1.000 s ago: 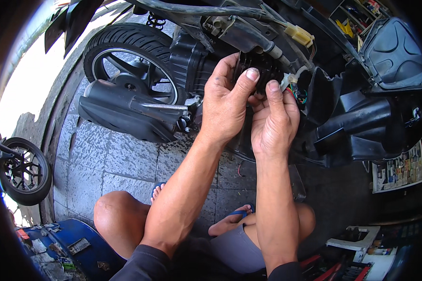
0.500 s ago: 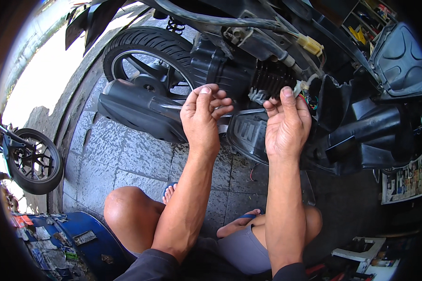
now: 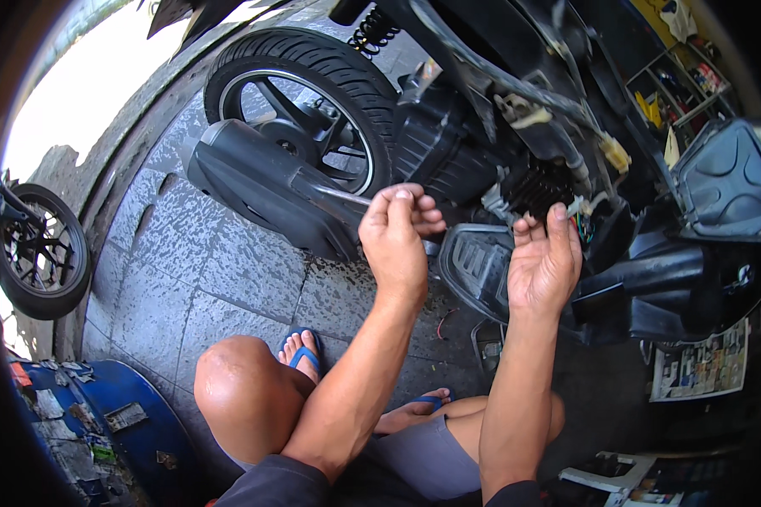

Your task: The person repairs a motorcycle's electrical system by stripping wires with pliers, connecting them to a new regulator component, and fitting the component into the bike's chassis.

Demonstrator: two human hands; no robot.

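Note:
My left hand point(image 3: 397, 245) is held up in front of the scooter's black engine cover point(image 3: 271, 190), fingers curled and thumb pressed to the index finger. Whatever it pinches, if anything, is too small to make out. To its right, my right hand point(image 3: 544, 270) is raised palm toward me, with bent fingers close to the thumb. I cannot make out anything in that grip. Just beyond its fingertips are the dark finned engine cylinder point(image 3: 543, 193) and a pale connector with coloured wires point(image 3: 579, 207). A black ribbed air box cover point(image 3: 473, 258) lies between the hands.
The rear wheel point(image 3: 309, 101) stands at upper left, near a coil spring point(image 3: 372, 32). Black body panels point(image 3: 651, 279) extend right. A blue drum point(image 3: 135, 422) is at lower left; another motorcycle's wheel point(image 3: 42, 249) is at far left. My sandalled foot point(image 3: 300, 353) rests on the tiles.
The view has shifted, so the scooter appears lower and to the right. Both hands stay raised in nearly the same poses, a little lower and farther right in the picture.

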